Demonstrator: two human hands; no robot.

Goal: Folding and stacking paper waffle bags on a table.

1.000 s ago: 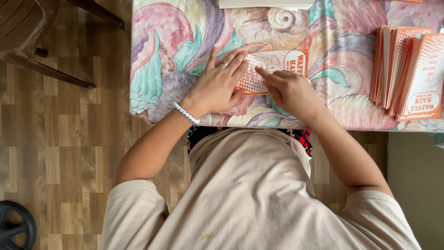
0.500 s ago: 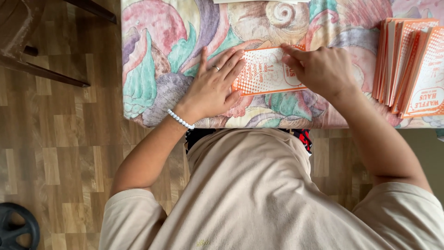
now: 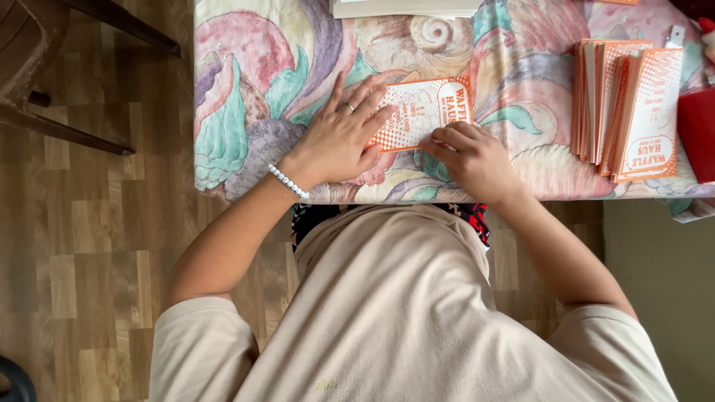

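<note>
From above, an orange-and-white printed paper bag lies flat on the surface, near its front edge. The left hand presses its left end, fingers spread flat. The right hand rests on its lower edge, fingers curled, the bag's corner hidden beneath. A stack of matching bags stands at right. Half a second ago the right hand sat higher, nearer the bag's right end.

We wear a loose beige short-sleeved shirt. On our left hand we see a ring, and beside this hand a white bead bracelet circles the wrist.
</note>
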